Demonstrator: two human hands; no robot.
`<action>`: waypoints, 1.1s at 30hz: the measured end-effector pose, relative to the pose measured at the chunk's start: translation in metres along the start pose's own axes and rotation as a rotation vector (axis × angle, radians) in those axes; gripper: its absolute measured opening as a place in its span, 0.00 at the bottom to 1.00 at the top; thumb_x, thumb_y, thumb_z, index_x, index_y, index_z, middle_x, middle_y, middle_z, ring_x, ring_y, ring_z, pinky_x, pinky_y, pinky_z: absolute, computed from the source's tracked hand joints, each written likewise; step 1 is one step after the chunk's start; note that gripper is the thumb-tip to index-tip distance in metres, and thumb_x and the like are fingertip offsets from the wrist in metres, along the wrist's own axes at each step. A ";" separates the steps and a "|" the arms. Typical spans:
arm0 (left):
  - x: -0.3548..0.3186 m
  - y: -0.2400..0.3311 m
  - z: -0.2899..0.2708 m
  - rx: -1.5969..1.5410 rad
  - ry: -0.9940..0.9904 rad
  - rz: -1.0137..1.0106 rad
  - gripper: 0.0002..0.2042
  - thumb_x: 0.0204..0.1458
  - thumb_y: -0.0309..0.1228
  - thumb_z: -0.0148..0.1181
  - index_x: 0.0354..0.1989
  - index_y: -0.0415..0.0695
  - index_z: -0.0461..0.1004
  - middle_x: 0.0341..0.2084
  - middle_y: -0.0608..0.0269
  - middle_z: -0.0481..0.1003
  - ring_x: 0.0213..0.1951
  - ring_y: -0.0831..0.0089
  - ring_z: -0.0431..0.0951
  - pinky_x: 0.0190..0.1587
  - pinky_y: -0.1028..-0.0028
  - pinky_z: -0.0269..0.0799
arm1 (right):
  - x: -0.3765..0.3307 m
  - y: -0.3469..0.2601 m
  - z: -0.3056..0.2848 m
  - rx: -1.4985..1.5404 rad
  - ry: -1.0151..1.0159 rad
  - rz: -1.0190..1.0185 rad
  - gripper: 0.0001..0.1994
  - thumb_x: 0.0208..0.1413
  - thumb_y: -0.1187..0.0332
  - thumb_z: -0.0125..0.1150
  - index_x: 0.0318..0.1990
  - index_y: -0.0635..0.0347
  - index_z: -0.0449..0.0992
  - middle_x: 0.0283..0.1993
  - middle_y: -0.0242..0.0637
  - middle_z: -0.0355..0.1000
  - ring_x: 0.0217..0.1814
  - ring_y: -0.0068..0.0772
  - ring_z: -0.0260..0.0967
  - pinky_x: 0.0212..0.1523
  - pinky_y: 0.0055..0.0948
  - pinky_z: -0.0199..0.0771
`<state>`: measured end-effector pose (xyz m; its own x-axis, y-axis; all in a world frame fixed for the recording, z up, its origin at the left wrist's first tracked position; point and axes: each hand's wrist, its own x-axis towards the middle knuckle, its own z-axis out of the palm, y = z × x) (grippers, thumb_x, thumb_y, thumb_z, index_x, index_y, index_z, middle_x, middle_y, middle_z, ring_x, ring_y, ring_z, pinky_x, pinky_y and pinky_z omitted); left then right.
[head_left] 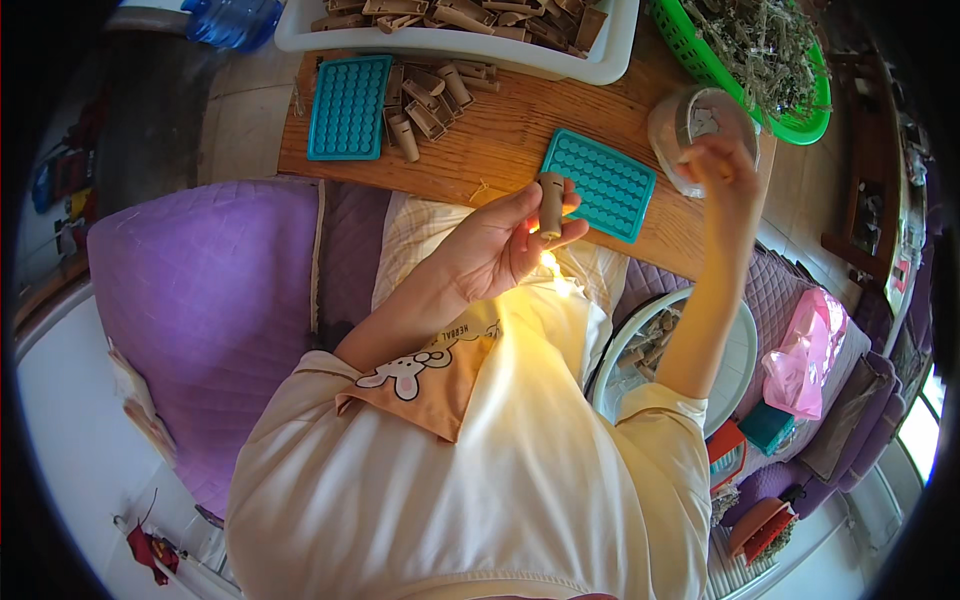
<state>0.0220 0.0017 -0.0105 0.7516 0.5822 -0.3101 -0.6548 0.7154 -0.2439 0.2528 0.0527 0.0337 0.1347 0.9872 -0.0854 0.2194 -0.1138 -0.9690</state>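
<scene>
My left hand (500, 240) holds a small brown tube (551, 205) upright between thumb and fingers, over my lap by the table edge. A bright yellow glow of light falls just below it. My right hand (722, 168) is raised at the near side of a clear round tub (655, 125) with small pale bits inside. Its fingers are bent together and slightly blurred; whatever they pinch cannot be made out. Between the hands, a teal tray with round cells (600, 185) lies on the wooden table (490, 125).
A second teal tray (348, 108) lies beside a pile of brown pieces (430, 100). Behind them stands a white bin (590, 68) full of similar pieces. A green basket (740, 105) of dried plant matter is far right. A round basin (740, 350) sits by my right elbow.
</scene>
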 end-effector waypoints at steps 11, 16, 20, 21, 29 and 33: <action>-0.005 -0.008 0.001 0.227 0.058 0.035 0.14 0.53 0.36 0.42 0.43 0.39 0.62 0.37 0.55 0.69 0.40 0.62 0.72 0.25 0.81 0.75 | -0.058 0.005 0.082 0.229 -0.075 -0.111 0.04 0.46 0.77 0.54 0.30 0.67 0.68 0.35 0.37 0.67 0.32 0.22 0.65 0.34 0.19 0.68; -0.005 -0.008 0.001 0.236 0.065 0.008 0.12 0.53 0.35 0.42 0.39 0.39 0.63 0.32 0.57 0.71 0.37 0.65 0.73 0.22 0.84 0.73 | -0.067 0.007 0.085 0.479 -0.115 0.091 0.03 0.47 0.77 0.53 0.29 0.67 0.68 0.37 0.39 0.68 0.33 0.20 0.65 0.34 0.19 0.69; -0.006 -0.009 -0.001 0.200 0.041 -0.006 0.13 0.53 0.35 0.42 0.43 0.40 0.61 0.34 0.57 0.70 0.37 0.63 0.74 0.21 0.84 0.73 | -0.068 0.008 0.084 0.462 -0.097 0.066 0.02 0.48 0.77 0.53 0.29 0.67 0.68 0.36 0.41 0.68 0.34 0.22 0.65 0.34 0.20 0.70; -0.006 -0.009 0.000 0.200 0.054 0.005 0.14 0.53 0.34 0.42 0.44 0.40 0.61 0.34 0.57 0.70 0.37 0.63 0.73 0.20 0.84 0.73 | -0.068 0.008 0.084 0.407 -0.100 0.053 0.02 0.48 0.77 0.53 0.29 0.67 0.68 0.36 0.41 0.68 0.34 0.22 0.65 0.34 0.20 0.70; -0.009 -0.008 -0.007 0.285 0.066 0.002 0.13 0.53 0.35 0.42 0.43 0.42 0.61 0.34 0.61 0.70 0.36 0.64 0.74 0.17 0.84 0.73 | -0.077 0.015 0.089 0.472 -0.084 0.079 0.02 0.46 0.78 0.54 0.28 0.67 0.69 0.36 0.41 0.69 0.37 0.23 0.66 0.37 0.20 0.68; -0.009 -0.015 -0.013 0.441 0.199 -0.012 0.12 0.54 0.36 0.41 0.42 0.44 0.62 0.29 0.67 0.69 0.35 0.69 0.74 0.13 0.89 0.64 | -0.083 0.031 0.083 0.366 -0.130 0.056 0.02 0.47 0.79 0.53 0.27 0.66 0.67 0.38 0.39 0.68 0.38 0.22 0.65 0.37 0.18 0.66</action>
<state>0.0237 -0.0191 -0.0160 0.7006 0.5187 -0.4900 -0.5176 0.8421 0.1513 0.1683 -0.0238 -0.0083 0.0083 0.9892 -0.1460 -0.1466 -0.1432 -0.9788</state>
